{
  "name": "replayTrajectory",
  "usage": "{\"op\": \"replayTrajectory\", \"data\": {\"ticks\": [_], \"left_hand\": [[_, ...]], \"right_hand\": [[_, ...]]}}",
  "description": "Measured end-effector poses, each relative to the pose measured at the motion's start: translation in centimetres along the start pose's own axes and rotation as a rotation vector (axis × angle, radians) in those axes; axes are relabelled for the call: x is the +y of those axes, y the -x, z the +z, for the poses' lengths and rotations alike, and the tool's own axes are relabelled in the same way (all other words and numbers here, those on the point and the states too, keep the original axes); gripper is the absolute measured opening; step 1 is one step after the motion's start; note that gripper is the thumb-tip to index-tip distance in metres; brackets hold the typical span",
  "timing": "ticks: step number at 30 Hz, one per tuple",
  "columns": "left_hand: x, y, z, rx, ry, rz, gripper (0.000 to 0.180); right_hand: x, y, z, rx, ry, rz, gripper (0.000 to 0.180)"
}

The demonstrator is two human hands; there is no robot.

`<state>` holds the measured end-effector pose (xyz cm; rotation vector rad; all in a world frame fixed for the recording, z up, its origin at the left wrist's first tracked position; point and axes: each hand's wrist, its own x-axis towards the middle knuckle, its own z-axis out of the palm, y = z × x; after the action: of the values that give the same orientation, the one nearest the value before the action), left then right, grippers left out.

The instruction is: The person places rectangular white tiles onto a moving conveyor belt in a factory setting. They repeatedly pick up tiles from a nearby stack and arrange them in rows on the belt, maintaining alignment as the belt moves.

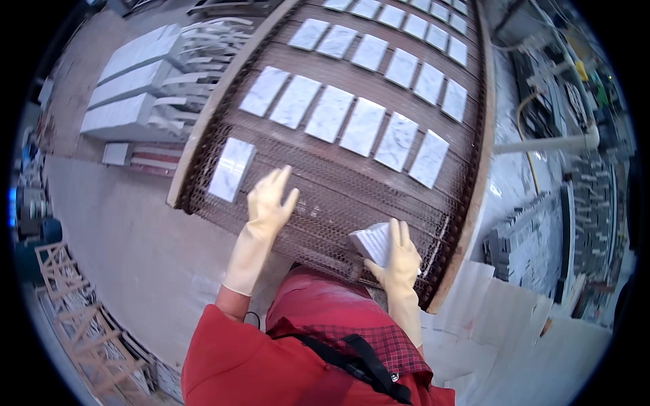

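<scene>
My left hand (269,197), in a cream rubber glove, is held above a brown mesh conveyor belt (318,196). Its fingers are spread and nothing is in it. Just to its left lies a single white marble tile (231,169), flat on the belt. At the belt's near right, my right hand (399,260), gloved alike, grips a stack of marble tiles (374,242) by its right side, with the thumb at the near edge. The stack's layered edges face left and towards me; part of it is hidden behind the hand. Farther up, marble tiles (328,114) lie in spaced rows.
Wooden rails (233,95) border the belt. Large stacks of white slabs (125,95) stand at the far left. Wooden frames (98,325) lie at the lower left. On the right are a grey pipe (542,144) and piles of grey tiles (531,233).
</scene>
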<state>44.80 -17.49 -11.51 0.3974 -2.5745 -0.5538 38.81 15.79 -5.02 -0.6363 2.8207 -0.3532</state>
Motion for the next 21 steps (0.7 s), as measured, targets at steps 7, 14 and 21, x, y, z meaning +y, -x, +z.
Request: {"op": "replayTrajectory", "data": {"ticks": [7,14,21], "left_hand": [[-11.8,0.5,-3.7,-0.191,-0.399,-0.424,0.095],[-11.0,-2.4,-4.3,-0.274,-0.311,-0.511,0.105],[-12.8,-0.4,-3.7,-0.116,-0.247,-0.401,0.103]], "right_hand": [[-0.5,0.1,0.6,-0.027,0.048,-0.015,0.125],[-1.1,0.4,1.4,0.049,0.055,0.007,0.124],[-0.9,0.7,2.1,0.105,0.033,-0.016,0.122]]}}
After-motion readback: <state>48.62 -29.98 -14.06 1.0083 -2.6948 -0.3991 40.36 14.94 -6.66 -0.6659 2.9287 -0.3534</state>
